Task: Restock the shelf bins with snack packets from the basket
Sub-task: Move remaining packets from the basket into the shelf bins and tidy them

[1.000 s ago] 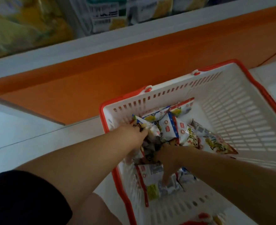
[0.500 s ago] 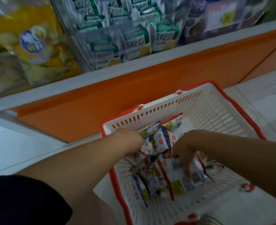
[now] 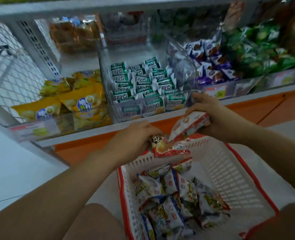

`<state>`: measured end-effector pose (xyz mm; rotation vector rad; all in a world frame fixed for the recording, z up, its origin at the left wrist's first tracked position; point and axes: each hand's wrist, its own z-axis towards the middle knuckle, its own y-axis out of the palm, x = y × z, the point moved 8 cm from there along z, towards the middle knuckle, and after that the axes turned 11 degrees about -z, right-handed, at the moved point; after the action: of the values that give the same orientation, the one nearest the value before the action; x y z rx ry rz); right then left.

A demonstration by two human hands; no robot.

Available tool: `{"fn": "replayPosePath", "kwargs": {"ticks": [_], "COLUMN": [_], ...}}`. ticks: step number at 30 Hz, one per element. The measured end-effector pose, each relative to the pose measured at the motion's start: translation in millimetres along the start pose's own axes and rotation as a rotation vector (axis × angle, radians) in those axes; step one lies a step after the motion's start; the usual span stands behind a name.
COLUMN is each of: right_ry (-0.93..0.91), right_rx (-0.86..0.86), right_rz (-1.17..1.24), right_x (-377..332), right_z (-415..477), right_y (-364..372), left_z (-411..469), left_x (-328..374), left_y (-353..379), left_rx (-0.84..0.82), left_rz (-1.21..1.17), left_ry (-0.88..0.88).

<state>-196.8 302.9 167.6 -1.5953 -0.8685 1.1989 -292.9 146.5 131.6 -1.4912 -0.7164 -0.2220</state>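
Observation:
A white basket with a red rim (image 3: 230, 174) sits on the floor below me, and several snack packets (image 3: 176, 196) lie in its left half. My left hand (image 3: 134, 139) grips red-edged snack packets (image 3: 167, 148) above the basket's far rim. My right hand (image 3: 210, 115) holds a white and red snack packet (image 3: 190, 123) higher up, just below the front edge of the shelf. Clear shelf bins stand in a row behind: one with green and white packets (image 3: 143, 82) straight ahead, one with purple packets (image 3: 210, 66) to its right.
Yellow bags (image 3: 70, 103) fill the left bin and green bags (image 3: 264, 49) the far right one. An orange base panel (image 3: 273, 108) runs under the white shelf edge. A wire mesh panel (image 3: 9, 66) stands at the left. Pale floor tiles (image 3: 21, 170) lie left of the basket.
Both hands have come up out of the basket with packets in them. The view has tilted up, and the shelf bins are now in full sight.

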Motion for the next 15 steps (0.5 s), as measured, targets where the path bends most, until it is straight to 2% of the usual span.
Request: {"fn": "replayPosePath", "kwargs": {"ticks": [5, 7, 11, 15], "right_ry": [0.020, 0.033, 0.039, -0.021], "right_rx": [0.250, 0.298, 0.264, 0.254], "right_rz": [0.182, 0.280, 0.472, 0.494], "right_x": [-15.6, -21.6, -28.1, -28.9], "right_z": [-3.9, -8.9, -17.1, -22.5], "right_y": [-42.7, -49.9, -57.2, -74.7], "left_z": [1.9, 1.8, -1.2, -3.3], "left_x": [32.3, 28.8, 31.6, 43.4], "left_y": [-46.4, -56.0, -71.9, -87.9], "left_rx": [0.301, 0.382, 0.498, 0.497], "left_rz": [-0.113, -0.225, -0.324, -0.291], "left_ry": [0.168, 0.166, 0.145, 0.156]}}
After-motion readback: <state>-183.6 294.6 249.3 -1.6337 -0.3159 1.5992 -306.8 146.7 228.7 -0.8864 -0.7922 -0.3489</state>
